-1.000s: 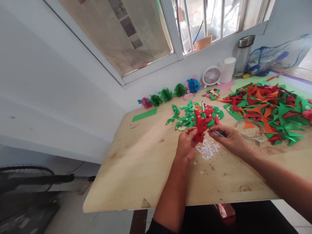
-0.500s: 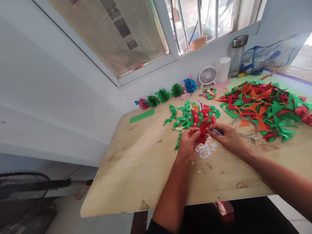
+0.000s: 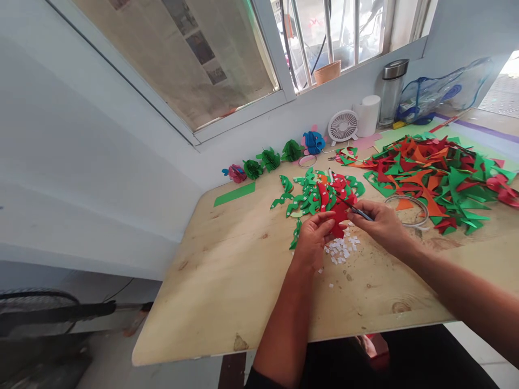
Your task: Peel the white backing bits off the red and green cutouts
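Note:
My left hand (image 3: 314, 237) pinches the edge of a red paper piece (image 3: 339, 220) between thumb and fingers. Closed around a slim tool with a dark tip and bluish handle (image 3: 362, 214) is my right hand (image 3: 377, 224), at the right side of the red piece. The tool's tip lies over the paper; its exact kind is hard to tell. Just behind both hands is a heap of green and red cut shapes (image 3: 312, 197) dotted with small white squares. Small white paper bits (image 3: 341, 249) lie scattered on the wooden table (image 3: 227, 281) below the red piece.
At the right lies a large pile of red, green and orange scraps (image 3: 438, 178), with a tape roll (image 3: 406, 210) before it. Along the wall stand paper pompoms (image 3: 270, 159), a small white fan (image 3: 343, 127), a white cylinder (image 3: 368, 115) and a glass bottle (image 3: 392, 94).
My right hand has shifted slightly right, and the tool now slants across the red paper. More of the red piece shows between my hands. The view has moved a little.

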Demonstrator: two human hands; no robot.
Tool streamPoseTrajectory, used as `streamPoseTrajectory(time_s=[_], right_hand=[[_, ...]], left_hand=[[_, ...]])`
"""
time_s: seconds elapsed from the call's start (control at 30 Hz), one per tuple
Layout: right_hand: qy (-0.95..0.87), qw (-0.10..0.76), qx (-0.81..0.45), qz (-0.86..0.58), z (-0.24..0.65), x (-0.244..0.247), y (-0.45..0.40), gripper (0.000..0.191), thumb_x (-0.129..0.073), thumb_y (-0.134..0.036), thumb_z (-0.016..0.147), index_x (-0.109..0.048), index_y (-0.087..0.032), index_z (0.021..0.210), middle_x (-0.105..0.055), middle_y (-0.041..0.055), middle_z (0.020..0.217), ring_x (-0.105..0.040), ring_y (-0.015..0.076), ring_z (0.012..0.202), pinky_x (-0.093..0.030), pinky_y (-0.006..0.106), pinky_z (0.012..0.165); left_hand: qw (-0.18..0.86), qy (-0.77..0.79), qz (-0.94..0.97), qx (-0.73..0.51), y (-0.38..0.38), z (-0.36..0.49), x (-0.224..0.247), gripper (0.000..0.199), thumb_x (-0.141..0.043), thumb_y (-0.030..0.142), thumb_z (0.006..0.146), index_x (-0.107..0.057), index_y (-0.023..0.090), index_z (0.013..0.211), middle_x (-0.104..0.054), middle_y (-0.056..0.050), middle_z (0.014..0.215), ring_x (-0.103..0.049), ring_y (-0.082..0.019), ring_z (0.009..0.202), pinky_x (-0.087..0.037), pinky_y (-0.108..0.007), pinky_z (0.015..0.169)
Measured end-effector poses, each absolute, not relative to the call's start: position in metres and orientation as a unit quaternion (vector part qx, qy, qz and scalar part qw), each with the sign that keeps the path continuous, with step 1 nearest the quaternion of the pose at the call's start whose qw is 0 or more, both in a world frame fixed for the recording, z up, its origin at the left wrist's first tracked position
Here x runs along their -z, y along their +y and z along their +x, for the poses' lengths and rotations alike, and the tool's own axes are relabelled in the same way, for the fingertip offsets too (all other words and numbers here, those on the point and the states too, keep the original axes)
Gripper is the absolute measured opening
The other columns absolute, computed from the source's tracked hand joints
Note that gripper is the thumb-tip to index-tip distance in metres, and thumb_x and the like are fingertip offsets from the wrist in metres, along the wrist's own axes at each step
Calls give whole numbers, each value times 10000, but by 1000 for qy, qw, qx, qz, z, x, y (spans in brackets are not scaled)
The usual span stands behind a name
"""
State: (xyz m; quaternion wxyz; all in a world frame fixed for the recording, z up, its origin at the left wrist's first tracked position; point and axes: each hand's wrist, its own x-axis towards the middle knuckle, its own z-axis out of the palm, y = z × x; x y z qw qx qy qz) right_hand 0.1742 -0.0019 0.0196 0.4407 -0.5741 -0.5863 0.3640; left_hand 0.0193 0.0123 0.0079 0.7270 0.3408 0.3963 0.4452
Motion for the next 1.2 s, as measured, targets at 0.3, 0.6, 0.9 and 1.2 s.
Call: streamPoseTrajectory(time_s=[0.3,0.6,0.9,1.2], right_hand=[[-562,452,-409,-560,180,-21,2,260,-556,-432,712,-544,-179,654,-383,-31,549,-305,101,520,-228,251,493],[-529,497,-440,-529,176,-23,-1,339,-563,-522,740,-559,-183,757,-390,-29,580,-319,100,529,-256,238,475],[-516,458,-539,-484,183,-16,0,418,-525,-569,776,-601,-162,716,-361,-35,530,-281,74,467,-196,228,431],[-546,335,-610,-467,189,-14,3,443,-539,-580,768,-632,-147,753,-298,-59,484,-226,58,437,-120,235,424]], left_hand=[[678,441,394,-436,17,12,-3,295,-767,318,559,-636,125,739,-640,-7,596,-584,-107,504,-462,-231,523],[717,400,339,-460,15,11,-12,276,-756,258,570,-581,135,744,-656,-19,640,-588,-107,522,-437,-221,521],[718,366,323,-496,15,3,-20,253,-728,216,569,-544,147,728,-656,-13,667,-609,-127,566,-463,-243,548],[696,366,326,-525,20,-6,-20,208,-687,182,575,-553,147,729,-629,5,617,-566,-103,500,-403,-212,481]])
